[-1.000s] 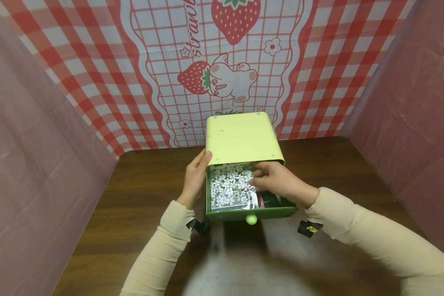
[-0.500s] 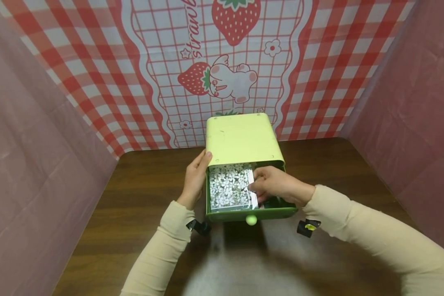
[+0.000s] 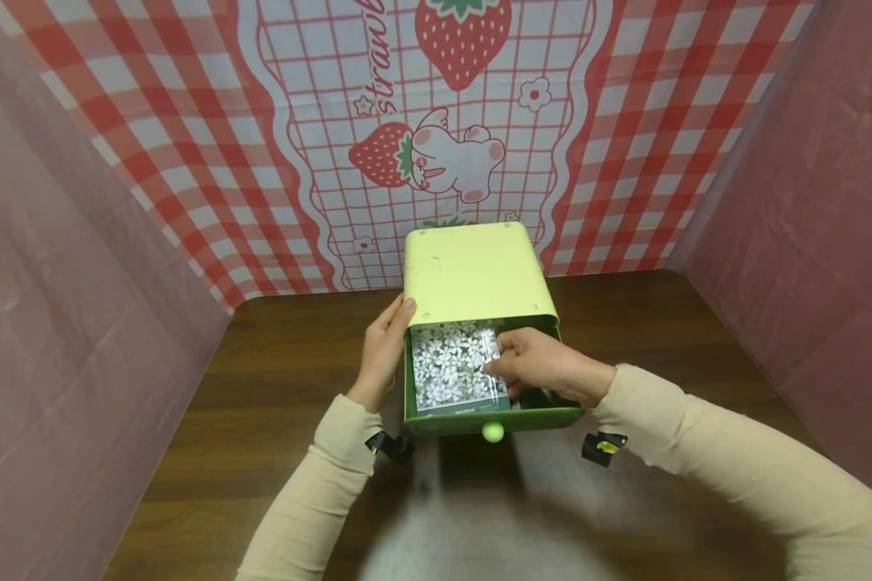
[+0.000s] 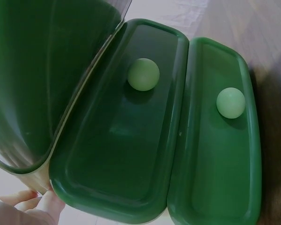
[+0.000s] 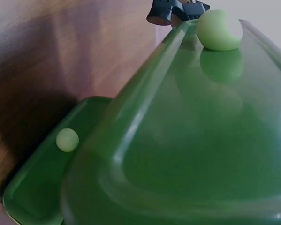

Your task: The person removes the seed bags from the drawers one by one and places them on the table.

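Observation:
A small pale-yellow drawer cabinet [image 3: 480, 270] stands on the table with its green top drawer [image 3: 454, 424] pulled out. My left hand [image 3: 382, 355] holds the cabinet's left side, thumb near the top front corner. In the left wrist view, its fingertips [image 4: 50, 204] show at the cabinet's edge. Inside the drawer lies a thin booklet [image 3: 450, 363] with a white-flower cover and a dark green strip along its front. My right hand [image 3: 548, 363] reaches into the drawer and pinches the booklet's right edge, thumb on top. Its other fingers are partly hidden. The right wrist view shows no hand.
Below the pulled-out drawer, two closed green drawers with round knobs [image 4: 143, 74] show in the left wrist view. Dark items [image 3: 538, 398] lie at the drawer's right side, partly covered. A red checked cloth [image 3: 189, 161] hangs behind the brown wooden table [image 3: 276, 387].
My right hand has moved slightly left and lower, onto the booklet's edge. The booklet has shifted a little to the right and lies flatter, showing more of its green strip. My left hand stays put.

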The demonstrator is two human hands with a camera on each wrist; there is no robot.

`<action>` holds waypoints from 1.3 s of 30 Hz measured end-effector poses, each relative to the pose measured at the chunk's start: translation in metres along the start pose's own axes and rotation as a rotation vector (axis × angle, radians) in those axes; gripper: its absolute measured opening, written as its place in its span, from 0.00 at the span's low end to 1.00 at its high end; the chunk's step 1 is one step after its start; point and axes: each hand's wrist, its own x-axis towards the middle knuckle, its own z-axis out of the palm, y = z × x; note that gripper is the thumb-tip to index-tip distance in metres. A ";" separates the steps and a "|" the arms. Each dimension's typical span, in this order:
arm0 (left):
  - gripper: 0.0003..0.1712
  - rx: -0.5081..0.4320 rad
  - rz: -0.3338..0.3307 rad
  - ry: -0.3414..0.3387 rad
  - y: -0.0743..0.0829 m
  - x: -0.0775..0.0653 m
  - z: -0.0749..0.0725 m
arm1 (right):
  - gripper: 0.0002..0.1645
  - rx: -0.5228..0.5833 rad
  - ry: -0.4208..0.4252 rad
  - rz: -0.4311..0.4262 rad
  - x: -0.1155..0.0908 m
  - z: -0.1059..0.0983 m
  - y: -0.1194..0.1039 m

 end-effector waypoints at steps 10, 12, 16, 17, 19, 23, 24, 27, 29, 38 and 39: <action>0.36 -0.013 0.006 0.016 -0.002 0.002 0.000 | 0.21 0.044 0.037 0.017 -0.005 -0.009 -0.004; 0.35 -0.016 0.010 0.018 -0.002 0.002 0.000 | 0.22 0.072 0.031 0.029 -0.006 -0.011 -0.005; 0.36 -0.009 0.014 0.013 -0.001 0.001 0.000 | 0.22 0.147 0.018 0.066 -0.010 -0.016 -0.008; 0.37 -0.007 0.015 0.011 -0.001 0.001 0.000 | 0.23 0.165 0.011 0.073 -0.011 -0.018 -0.008; 0.37 -0.003 0.016 0.008 -0.001 0.000 0.000 | 0.23 0.194 -0.005 0.091 -0.013 -0.021 -0.008; 0.37 -0.005 0.019 0.011 -0.002 0.000 0.000 | 0.23 0.248 -0.049 0.112 -0.019 -0.026 -0.008; 0.37 -0.004 0.018 0.011 -0.002 0.001 0.000 | 0.23 0.260 -0.056 0.116 -0.020 -0.027 -0.009; 0.37 -0.005 0.018 0.010 -0.002 0.001 0.000 | 0.23 0.300 -0.065 0.116 -0.025 -0.028 -0.009; 0.36 -0.006 0.020 0.010 -0.001 0.001 0.000 | 0.23 0.316 -0.070 0.112 -0.028 -0.029 -0.010; 0.37 -0.013 0.025 0.005 -0.002 0.001 0.000 | 0.14 0.354 -0.137 0.108 -0.045 -0.026 -0.011; 0.37 -0.019 0.027 0.003 -0.002 0.001 0.000 | 0.13 0.366 -0.150 0.106 -0.047 -0.026 -0.010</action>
